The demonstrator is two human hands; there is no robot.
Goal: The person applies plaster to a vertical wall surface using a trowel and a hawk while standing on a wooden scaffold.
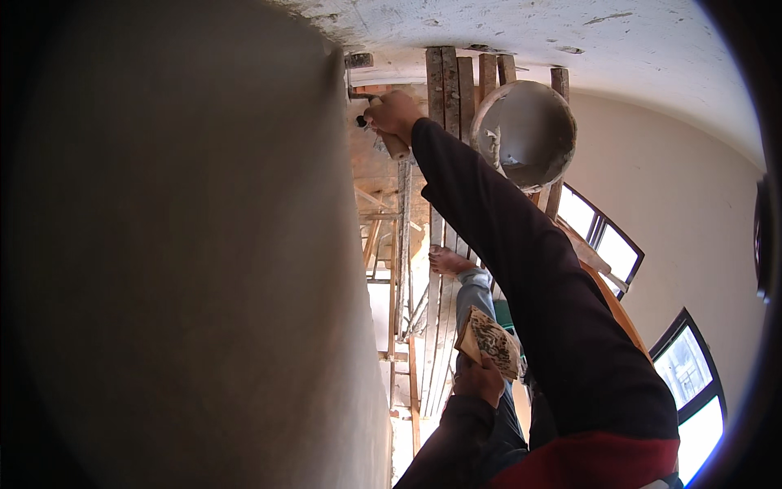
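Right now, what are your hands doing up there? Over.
Right hand gripping trowel at wall. Left hand holding small board. Bucket on planks beside arm. Nothing blocking.

Right hand [395, 114]: bare, no glove; long dark sleeve [521, 261] from wrist to shoulder, loose, creased along forearm. Red band [590, 460] across garment at lower edge, below dark cloth. Left hand [479, 381]: bare, no glove; dark long sleeve [444, 448] to wrist. Leg in blue jeans [474, 297], hem rolled at ankle. Foot [448, 261] bare, no shoe.
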